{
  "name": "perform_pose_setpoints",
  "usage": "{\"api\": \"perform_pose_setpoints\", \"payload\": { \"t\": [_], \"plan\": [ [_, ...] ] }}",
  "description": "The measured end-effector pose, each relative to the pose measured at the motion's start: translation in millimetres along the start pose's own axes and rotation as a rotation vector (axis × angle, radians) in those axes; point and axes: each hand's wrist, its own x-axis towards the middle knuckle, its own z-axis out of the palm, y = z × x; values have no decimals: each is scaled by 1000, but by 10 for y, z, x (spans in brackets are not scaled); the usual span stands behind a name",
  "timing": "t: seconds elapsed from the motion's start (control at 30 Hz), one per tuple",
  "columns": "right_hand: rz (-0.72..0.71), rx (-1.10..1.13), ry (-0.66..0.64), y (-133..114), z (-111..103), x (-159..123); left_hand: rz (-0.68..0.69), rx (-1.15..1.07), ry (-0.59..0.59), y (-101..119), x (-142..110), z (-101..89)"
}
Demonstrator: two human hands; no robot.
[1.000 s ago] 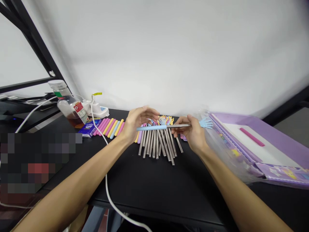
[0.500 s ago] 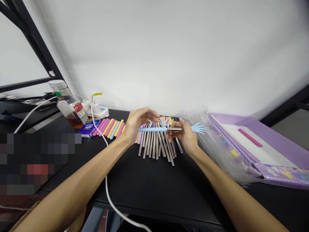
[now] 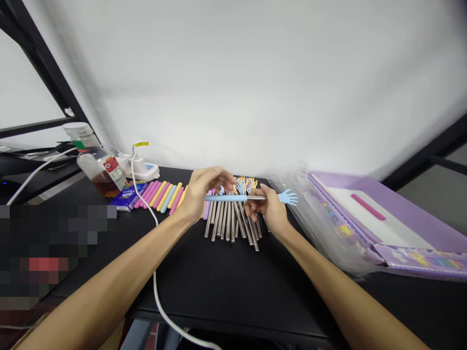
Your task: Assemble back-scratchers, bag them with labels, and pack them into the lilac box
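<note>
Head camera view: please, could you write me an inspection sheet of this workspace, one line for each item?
Surface: black table, things lying directly on it.
Job's things: back scratcher held level, with blue grip, steel shaft, small blue hand; steel rods fanned side by side, coloured plastic hands at far ends; coloured grips in a row to the left.
Hands: left hand curves over the blue grip, hold unclear; right hand pinches the steel shaft.
Clutter: bottle of brown liquid; blue packet; purple tray in clear plastic.
Cables: white cable runs from white adapter across the table.
Surroundings: white wall; black metal frame.
Other people: nothing seen.
</note>
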Motion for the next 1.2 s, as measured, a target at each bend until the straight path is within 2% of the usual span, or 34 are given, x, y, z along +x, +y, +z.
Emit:
{"api": "perform_pose_setpoints", "payload": {
  "t": [0.53, 0.6, 0.73, 0.83, 0.9, 0.97, 1.03, 1.2],
  "plan": [
    [-4, -50, -13, -67, 7, -4, 8, 86, -7, -48, -23, 42],
    [28, -64, 0, -149, -21, 4, 75, 213, -40, -37, -33, 81],
    [90, 44, 106, -364, -69, -2, 281, 668, -140, -56, -63, 134],
    [129, 211, 139, -496, -120, -16, 278, 913, -205, -107, -51, 62],
    [101, 287, 174, -549, -178, -20, 240, 1074, -226, -134, -25, -18],
    [61, 306, 195, -569, -236, -23, 240, 1172, -240, -144, -5, -74],
    [43, 284, 160, -563, -268, -28, 272, 1200, -262, -140, -7, -77],
    [80, 250, 35, -495, -179, -52, 312, 1317, -268, -133, -68, 59]
  ]
}}
